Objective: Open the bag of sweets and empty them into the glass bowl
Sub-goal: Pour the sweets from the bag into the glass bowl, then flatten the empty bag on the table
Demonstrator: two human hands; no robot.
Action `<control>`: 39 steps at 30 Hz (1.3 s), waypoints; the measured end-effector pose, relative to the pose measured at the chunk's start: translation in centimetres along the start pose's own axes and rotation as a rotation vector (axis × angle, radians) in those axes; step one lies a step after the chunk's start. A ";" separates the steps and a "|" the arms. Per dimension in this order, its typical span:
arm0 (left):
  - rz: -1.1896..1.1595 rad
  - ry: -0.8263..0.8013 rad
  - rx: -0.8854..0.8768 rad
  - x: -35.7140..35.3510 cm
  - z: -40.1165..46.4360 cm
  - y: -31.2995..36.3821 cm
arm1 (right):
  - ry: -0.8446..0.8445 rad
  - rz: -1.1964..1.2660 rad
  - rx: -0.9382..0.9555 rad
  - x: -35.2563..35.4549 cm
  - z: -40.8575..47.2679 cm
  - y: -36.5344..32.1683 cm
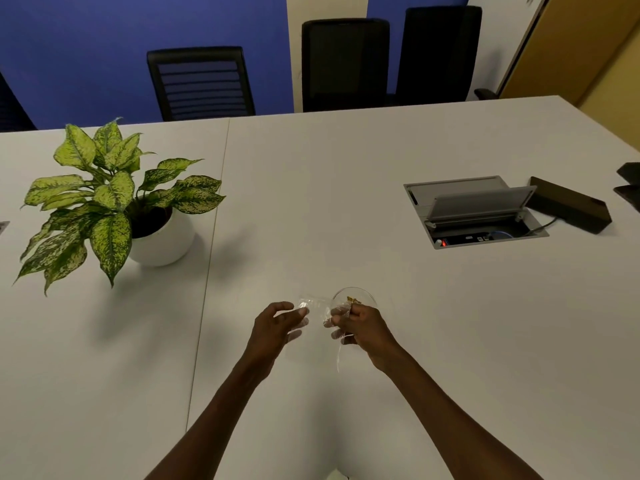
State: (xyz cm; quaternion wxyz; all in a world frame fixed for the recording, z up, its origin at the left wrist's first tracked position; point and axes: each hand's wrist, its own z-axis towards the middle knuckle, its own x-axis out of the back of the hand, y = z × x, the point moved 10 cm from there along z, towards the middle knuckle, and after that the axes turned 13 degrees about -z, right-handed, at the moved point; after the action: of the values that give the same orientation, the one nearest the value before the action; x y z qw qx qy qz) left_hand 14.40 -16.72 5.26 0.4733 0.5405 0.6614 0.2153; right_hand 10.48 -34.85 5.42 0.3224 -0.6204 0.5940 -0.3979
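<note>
Both hands pinch clear plastic: right hand (360,323) closed on the crumpled bag of sweets (333,315) at near rim of glass bowl (353,297), w/ a thin strip hanging below; left hand (277,323) grips a clear scrap, fingers curled. Gold-wrapped sweets (354,300) sit in bowl on white table (346,202); potted plant (114,202) far left

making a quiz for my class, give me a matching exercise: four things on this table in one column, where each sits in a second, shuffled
Things:
1. potted plant
2. glass bowl
3. open cable hatch
4. clear bag

Places:
A. between the two hands
B. right side of the table
C. left side of the table
D. just beyond the right hand

Pairs: 1-C, 2-D, 3-B, 4-A
</note>
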 end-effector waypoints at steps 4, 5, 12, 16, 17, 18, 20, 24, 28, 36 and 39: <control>0.089 0.007 -0.080 0.3 0.3 0.7 | 0.005 -0.021 0.001 -0.3 0.2 -0.2; 0.103 0.023 -0.094 0.5 0.3 0.7 | 0.011 -0.014 -0.003 -0.3 0.3 -0.1; 0.027 0.136 -0.137 2.6 -0.4 0.2 | 0.064 -0.016 -0.020 -0.7 0.6 0.5; -0.040 0.194 -0.126 4.9 -0.7 -0.1 | 0.077 -0.087 -0.030 -1.9 0.9 1.3; -0.064 0.210 -0.118 5.6 -0.8 -0.2 | 0.088 -0.111 -0.034 -2.3 1.1 1.5; -0.084 0.226 -0.113 6.4 -0.8 -0.3 | 0.103 -0.135 -0.036 -2.6 1.3 1.7; -0.107 0.256 -0.110 8.0 -1.0 -0.5 | 0.124 -0.168 -0.043 -3.5 1.7 2.2; -0.060 0.296 -0.075 11.6 -1.4 -1.3 | 0.130 -0.226 -0.072 -6.1 2.8 3.3; -0.022 0.367 -0.053 15.2 -2.0 -1.8 | 0.118 -0.281 -0.103 -9.0 3.6 4.6; 0.146 0.556 -0.012 21.5 -2.1 -3.0 | 0.067 -0.346 -0.143 -14.5 5.2 6.9; 0.258 0.596 -0.004 23.1 -1.8 -3.3 | 0.055 -0.378 -0.152 -16.0 5.8 7.9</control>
State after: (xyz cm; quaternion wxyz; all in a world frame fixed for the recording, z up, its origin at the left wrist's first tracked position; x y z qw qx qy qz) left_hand 11.90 3.80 -5.61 0.2286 0.5324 0.6964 0.4235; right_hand 12.13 -20.04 -5.97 0.1777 -0.7322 0.5039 -0.4223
